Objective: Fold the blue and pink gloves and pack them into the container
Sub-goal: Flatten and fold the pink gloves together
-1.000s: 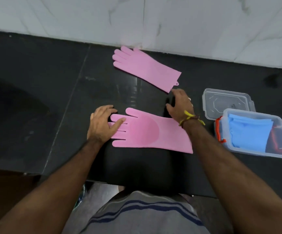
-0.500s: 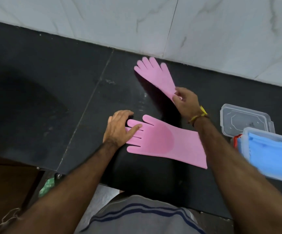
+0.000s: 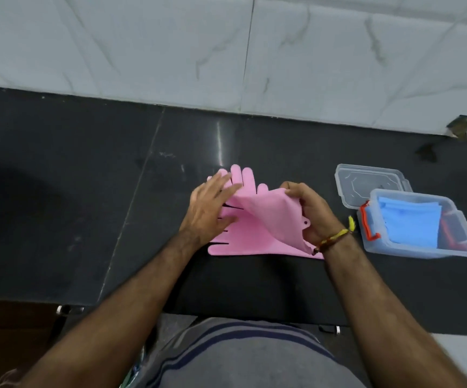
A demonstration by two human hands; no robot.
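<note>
While the right hand [image 3: 309, 212] pinches the upper pink glove [image 3: 265, 214], the flat, unclenched left hand [image 3: 209, 212] pins its fingers; a slip would misalign the stack.

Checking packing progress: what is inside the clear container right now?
The container holds folded blue gloves, with red parts beside them. Whatever lies beneath the blue is covered. No pink gloves inside; they are on the counter.

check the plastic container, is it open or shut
Open. The container has no lid on; its clear lid lies on the counter behind it, and folded blue gloves show inside.
</note>
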